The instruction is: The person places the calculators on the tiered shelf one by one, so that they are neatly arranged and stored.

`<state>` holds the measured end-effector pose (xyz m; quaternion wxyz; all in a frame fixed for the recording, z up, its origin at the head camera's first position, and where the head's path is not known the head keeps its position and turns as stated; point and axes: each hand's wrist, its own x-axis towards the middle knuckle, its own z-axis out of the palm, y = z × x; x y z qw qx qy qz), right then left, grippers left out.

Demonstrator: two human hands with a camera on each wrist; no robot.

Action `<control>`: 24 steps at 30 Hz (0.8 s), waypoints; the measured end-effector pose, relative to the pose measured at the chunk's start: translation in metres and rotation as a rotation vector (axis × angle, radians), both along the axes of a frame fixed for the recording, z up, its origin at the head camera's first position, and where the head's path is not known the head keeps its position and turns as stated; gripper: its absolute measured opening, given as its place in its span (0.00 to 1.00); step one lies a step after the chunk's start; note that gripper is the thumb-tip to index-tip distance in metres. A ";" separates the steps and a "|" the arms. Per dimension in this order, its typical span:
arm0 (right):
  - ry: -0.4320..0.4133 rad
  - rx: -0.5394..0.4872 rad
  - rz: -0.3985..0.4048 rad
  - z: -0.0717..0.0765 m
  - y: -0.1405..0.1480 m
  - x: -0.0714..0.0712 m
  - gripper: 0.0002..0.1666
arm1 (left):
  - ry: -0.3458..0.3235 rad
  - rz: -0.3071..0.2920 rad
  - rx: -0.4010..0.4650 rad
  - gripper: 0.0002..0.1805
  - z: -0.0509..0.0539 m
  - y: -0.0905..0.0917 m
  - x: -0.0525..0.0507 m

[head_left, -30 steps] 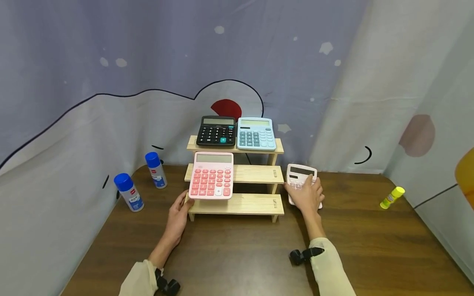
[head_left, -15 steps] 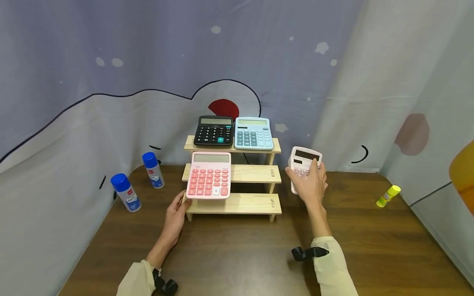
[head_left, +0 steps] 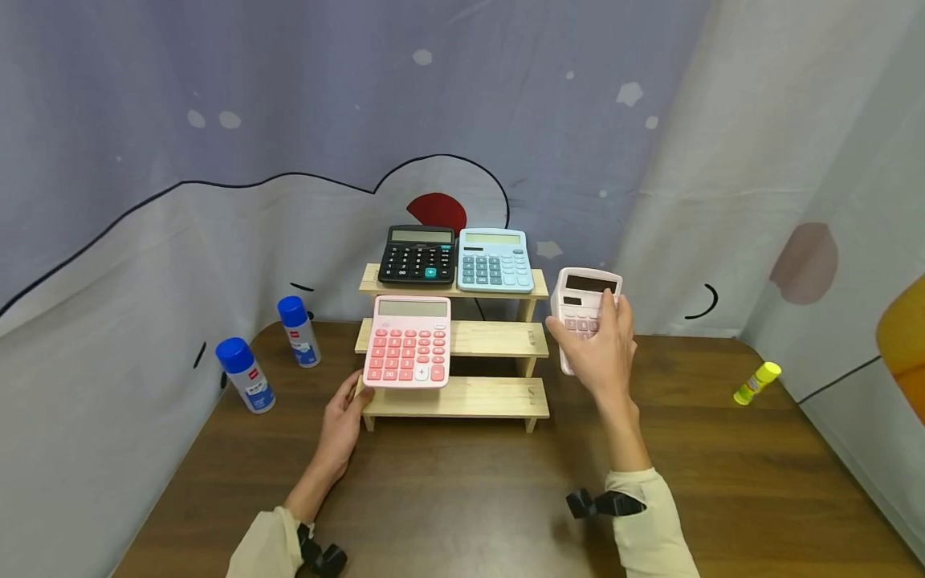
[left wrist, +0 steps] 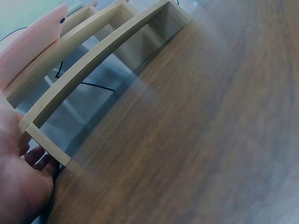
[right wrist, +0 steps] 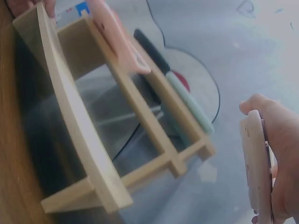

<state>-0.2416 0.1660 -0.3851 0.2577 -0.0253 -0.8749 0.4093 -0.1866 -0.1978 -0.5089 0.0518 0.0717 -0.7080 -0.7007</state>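
A three-step wooden stand [head_left: 499, 339] stands on the table. My left hand [head_left: 342, 429] grips the left end of its lowest step, and the left wrist view shows the fingers curled behind the leg [left wrist: 49, 145]. My right hand [head_left: 605, 353] holds a pale pink calculator [head_left: 578, 309] by its sides, raised off the table to the right of the stand. In the right wrist view this calculator [right wrist: 253, 163] is seen edge-on. A larger pink calculator [head_left: 408, 341] leans on the middle step at the left. Black [head_left: 417, 255] and light blue [head_left: 495, 261] calculators lie side by side on the top step.
Two blue-capped spray cans [head_left: 249, 377] [head_left: 299, 333] stand at the table's left. A yellow glue stick [head_left: 757, 384] is near the right edge. A patterned curtain [head_left: 289, 104] hangs close behind the table [head_left: 462, 498].
My right hand has lifted the pale pink calculator off the table and then moved it slightly left, towards the stand. The left hand has kept its grip on the stand.
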 end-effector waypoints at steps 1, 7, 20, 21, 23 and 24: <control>0.004 0.002 0.006 0.001 -0.002 0.001 0.62 | -0.003 0.000 0.000 0.30 0.000 0.000 0.000; -0.006 -0.006 0.056 0.002 -0.015 0.006 0.62 | -0.008 0.001 -0.005 0.31 -0.002 0.000 0.001; 0.015 0.054 0.143 0.000 -0.034 0.011 0.63 | -0.003 0.002 -0.008 0.31 -0.002 -0.001 -0.001; 0.015 0.063 0.153 0.000 -0.036 0.012 0.63 | -0.001 0.004 -0.008 0.31 -0.002 -0.001 -0.001; 0.016 0.078 0.173 0.000 -0.041 0.014 0.63 | 0.005 0.005 -0.004 0.30 -0.002 -0.001 -0.001; 0.013 0.085 0.183 0.000 -0.043 0.014 0.63 | 0.005 0.006 -0.004 0.30 -0.003 -0.001 -0.002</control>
